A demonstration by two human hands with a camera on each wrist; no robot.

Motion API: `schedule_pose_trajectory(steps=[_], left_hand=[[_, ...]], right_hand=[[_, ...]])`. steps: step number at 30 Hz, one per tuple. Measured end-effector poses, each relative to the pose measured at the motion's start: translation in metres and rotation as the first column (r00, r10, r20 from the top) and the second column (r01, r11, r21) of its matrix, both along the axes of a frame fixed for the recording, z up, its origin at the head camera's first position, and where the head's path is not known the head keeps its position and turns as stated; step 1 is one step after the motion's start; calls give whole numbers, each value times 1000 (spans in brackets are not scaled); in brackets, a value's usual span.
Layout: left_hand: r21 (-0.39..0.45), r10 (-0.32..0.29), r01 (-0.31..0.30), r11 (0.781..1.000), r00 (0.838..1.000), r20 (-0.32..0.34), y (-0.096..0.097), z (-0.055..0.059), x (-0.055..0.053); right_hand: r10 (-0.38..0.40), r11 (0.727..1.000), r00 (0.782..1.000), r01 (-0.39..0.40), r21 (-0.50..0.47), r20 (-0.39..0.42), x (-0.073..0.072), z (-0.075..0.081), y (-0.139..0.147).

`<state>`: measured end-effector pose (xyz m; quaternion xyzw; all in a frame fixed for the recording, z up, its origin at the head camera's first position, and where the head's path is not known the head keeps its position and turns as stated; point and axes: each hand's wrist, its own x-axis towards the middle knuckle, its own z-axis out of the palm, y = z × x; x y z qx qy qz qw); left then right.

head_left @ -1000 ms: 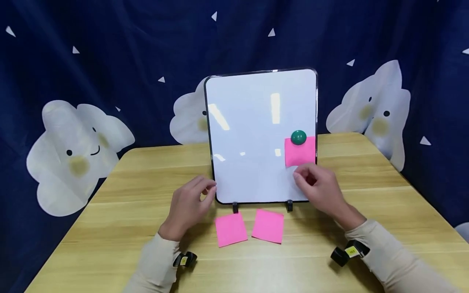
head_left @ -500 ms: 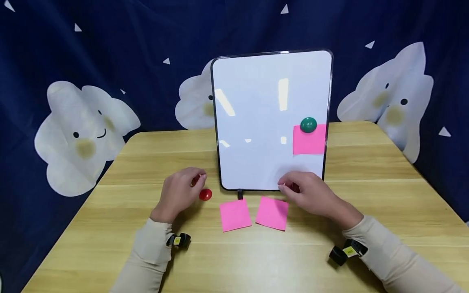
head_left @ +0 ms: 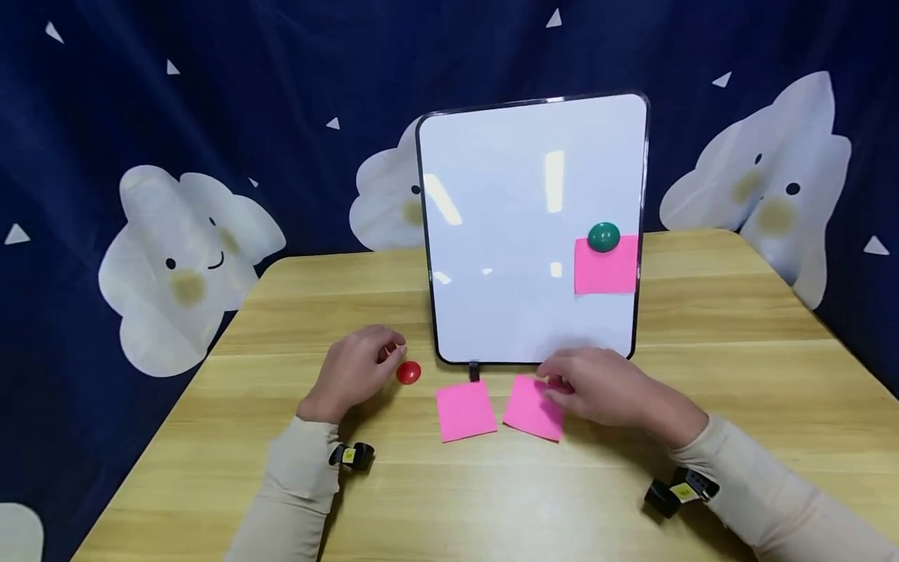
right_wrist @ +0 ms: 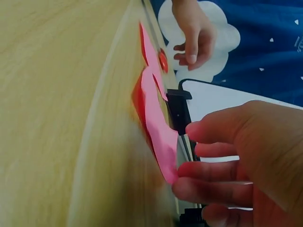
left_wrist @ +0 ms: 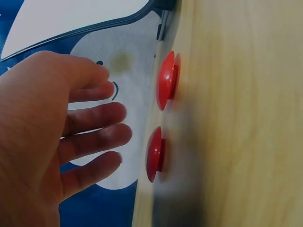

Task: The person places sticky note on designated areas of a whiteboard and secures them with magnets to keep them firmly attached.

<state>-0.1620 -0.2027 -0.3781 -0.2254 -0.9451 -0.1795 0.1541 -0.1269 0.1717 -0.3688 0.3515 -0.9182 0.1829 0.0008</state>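
My left hand (head_left: 354, 371) hovers over the table beside a red magnet (head_left: 409, 372), its fingers loosely bent around nothing. A second red magnet (left_wrist: 154, 153) shows in the left wrist view, below the first in that picture. At the board's foot, my right hand (head_left: 597, 386) reaches over the right pink sticky note (head_left: 530, 410). Its fingertips are right at the note's raised edge in the right wrist view, with the thumb apart from them. Another pink sticky note (head_left: 467, 411) lies on the table to the left.
A whiteboard (head_left: 513, 234) with a black frame stands upright on small black feet (head_left: 474, 371). On its right side, a green magnet (head_left: 604, 237) sits over the top of a pink note (head_left: 605, 273). Behind the wooden table (head_left: 449, 499) hangs a dark blue curtain (head_left: 295, 62).
My right hand has moved down from beneath the board's pink note to the right table note. The left hand has drawn away from the board's edge, and a red magnet now shows beside it.
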Motion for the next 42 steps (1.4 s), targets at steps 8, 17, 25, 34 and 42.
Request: schedule_pose_trajectory(steps=[8,17,25,34,42], left_hand=[[-20,26,-24,1000,998,64,-7,-4,7],[-15,-29,31,999,995,96,-8,-9,7],[-34,-12,18,999,985,173,-9,-19,21],[-32,-26,31,999,987,156,-7,-15,15],[-29,-18,23,999,987,161,-9,-16,16]], right_hand=[[9,997,999,-6,77,-40,6,-10,-6],[-66,990,998,64,123,13,11,-11,-7],[-62,994,996,57,95,58,14,-17,-9],[-64,996,998,64,56,-2,12,-16,-9],[-26,998,1000,26,51,-13,9,-13,-10]])
